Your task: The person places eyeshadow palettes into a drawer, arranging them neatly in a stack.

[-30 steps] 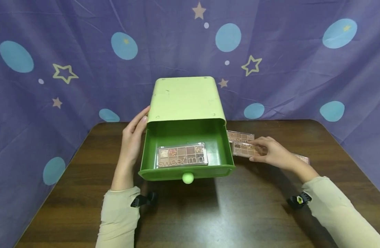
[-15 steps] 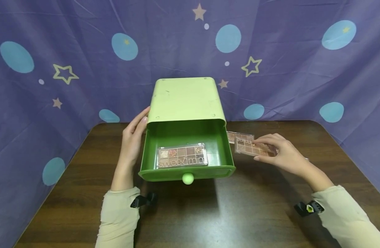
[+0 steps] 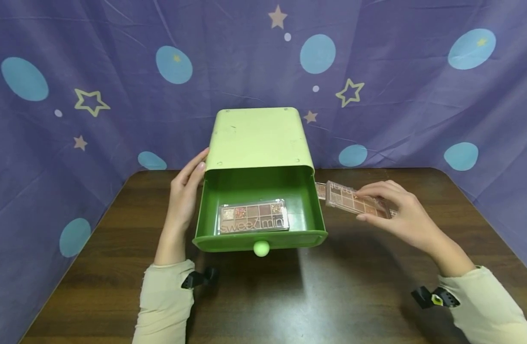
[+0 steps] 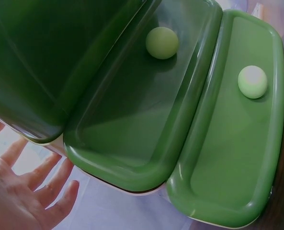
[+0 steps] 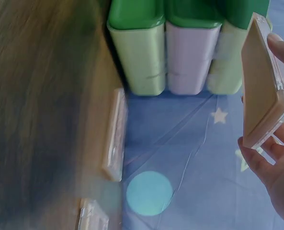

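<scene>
My left hand [image 3: 182,198] rests against the left side of a light green drawer unit [image 3: 259,136], its fingers extended in the left wrist view. The unit's top drawer [image 3: 302,200] is pulled out. Inside it, near the front, lies an eyeshadow palette [image 3: 252,217] with a clear lid. My right hand [image 3: 407,217] pinches a second eyeshadow palette [image 3: 351,198] between thumb and fingers, just right of the drawer. The right wrist view has this palette [image 5: 262,88] raised off the table, its plain underside showing.
Another palette [image 3: 321,190] lies on the wooden table [image 3: 263,301] beside the unit, partly hidden. One more palette [image 5: 92,218] lies at the right wrist view's lower edge. Two closed drawers with knobs, a middle one [image 4: 137,120] and a bottom one [image 4: 228,143], sit below. A patterned curtain [image 3: 255,52] hangs behind.
My right hand has picked up its palette from the table and moved slightly right and up, tilting it. The left hand and the drawer unit have stayed in place.
</scene>
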{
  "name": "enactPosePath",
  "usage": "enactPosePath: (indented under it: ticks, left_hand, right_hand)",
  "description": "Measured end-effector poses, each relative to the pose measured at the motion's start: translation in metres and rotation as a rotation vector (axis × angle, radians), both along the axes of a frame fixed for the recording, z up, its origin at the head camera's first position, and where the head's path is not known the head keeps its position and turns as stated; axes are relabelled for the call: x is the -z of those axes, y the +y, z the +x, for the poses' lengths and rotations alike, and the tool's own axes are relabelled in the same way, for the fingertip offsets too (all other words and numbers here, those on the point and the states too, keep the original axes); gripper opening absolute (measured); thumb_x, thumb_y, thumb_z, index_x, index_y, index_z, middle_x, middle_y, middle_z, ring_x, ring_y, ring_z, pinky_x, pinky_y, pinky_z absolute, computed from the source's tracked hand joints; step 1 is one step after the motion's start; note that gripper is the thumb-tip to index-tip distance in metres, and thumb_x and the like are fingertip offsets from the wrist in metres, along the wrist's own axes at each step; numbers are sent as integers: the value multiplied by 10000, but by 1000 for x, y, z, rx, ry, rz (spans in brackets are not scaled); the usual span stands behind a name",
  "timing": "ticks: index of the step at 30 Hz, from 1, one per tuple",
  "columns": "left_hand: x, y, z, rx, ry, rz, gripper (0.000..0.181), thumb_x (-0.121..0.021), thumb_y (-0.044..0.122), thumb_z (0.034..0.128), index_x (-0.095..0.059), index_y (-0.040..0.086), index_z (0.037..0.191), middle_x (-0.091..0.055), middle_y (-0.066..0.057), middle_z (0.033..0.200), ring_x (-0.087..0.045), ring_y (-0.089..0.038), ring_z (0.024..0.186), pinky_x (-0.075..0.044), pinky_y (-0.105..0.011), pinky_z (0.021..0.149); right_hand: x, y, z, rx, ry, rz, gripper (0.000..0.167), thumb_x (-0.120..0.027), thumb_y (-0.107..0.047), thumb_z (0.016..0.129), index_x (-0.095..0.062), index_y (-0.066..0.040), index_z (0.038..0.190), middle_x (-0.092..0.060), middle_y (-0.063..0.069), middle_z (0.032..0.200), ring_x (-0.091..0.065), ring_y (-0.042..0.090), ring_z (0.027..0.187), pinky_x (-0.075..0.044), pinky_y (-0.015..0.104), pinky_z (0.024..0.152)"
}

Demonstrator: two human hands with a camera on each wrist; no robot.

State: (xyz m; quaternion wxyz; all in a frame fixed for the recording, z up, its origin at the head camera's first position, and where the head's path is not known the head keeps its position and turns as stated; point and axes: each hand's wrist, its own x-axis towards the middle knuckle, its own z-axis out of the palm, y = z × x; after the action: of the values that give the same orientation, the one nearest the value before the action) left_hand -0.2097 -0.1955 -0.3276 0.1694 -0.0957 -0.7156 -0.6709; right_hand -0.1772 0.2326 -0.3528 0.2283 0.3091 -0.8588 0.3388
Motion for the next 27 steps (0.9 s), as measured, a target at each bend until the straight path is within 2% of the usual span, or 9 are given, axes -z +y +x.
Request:
enactPosePath:
  ticks: [4, 6, 9, 11, 14, 22, 27]
  left_hand:
    - [0, -1, 1, -3, -7, -9, 407, -492, 241, 1050, -540, 104, 1431, -544, -39, 1438, -524, -139, 1230, -421, -280, 1019]
    - [0, -1, 1, -2, -7, -10, 408, -492, 243, 1051, -540, 105, 1431, -542, -37, 1440, -521, -139, 1234, -419, -275, 1019]
    - [0, -2, 1, 2, -2, -6, 409, -492, 240, 1050, -538, 100, 1432, -540, -38, 1441, -522, -138, 1229, -426, -263, 1003]
    - [1, -1, 0, 5, 2, -3, 410, -492, 234, 1050, -536, 93, 1433, -539, -41, 1443, -522, -132, 1225, -433, -247, 985]
    - [1, -1, 0, 5, -1, -3, 413, -491, 237, 1050, -533, 95, 1435, -539, -40, 1442, -528, -128, 1203, -444, -240, 956]
    - [1, 0, 0, 7, -4, -2, 416, -490, 244, 1051, -531, 99, 1438, -539, -41, 1442, -534, -125, 1187, -447, -238, 952]
    - [1, -1, 0, 1, 0, -8, 411, -489, 246, 1050, -538, 105, 1433, -543, -38, 1438, -531, -131, 1199, -439, -253, 973]
  right_hand:
    - [-5, -7, 5, -42, 43, -50, 570, -902, 31, 603, -728, -115, 1125, -685, 9, 1124, -550, 66, 1042, -399, 172, 814]
    - [-12, -14, 10, -76, 76, -81, 512, -889, 16, 622, -728, -63, 1102, -691, 60, 1100, -559, 94, 1011, -401, 181, 778]
    - [-23, -24, 16, -129, 124, -126, 392, -869, -162, 748, -721, 7, 1070, -692, 125, 1064, -562, 129, 966, -397, 194, 723]
    - [-30, -30, 19, -158, 148, -154, 442, -815, -328, 827, -715, 37, 1055, -690, 155, 1050, -563, 144, 954, -392, 203, 706]
    - [-34, -36, 19, -173, 170, -175, 555, -722, -482, 872, -715, 43, 1051, -692, 160, 1050, -565, 148, 979, -389, 213, 719]
    - [-41, -56, 21, -205, 181, -206, 547, -727, -488, 868, -720, 24, 1062, -688, 147, 1069, -549, 167, 1011, -375, 244, 758]
    - [-46, -72, 22, -231, 182, -183, 525, -708, -488, 886, -722, -6, 1094, -684, 124, 1099, -543, 180, 1039, -385, 244, 795]
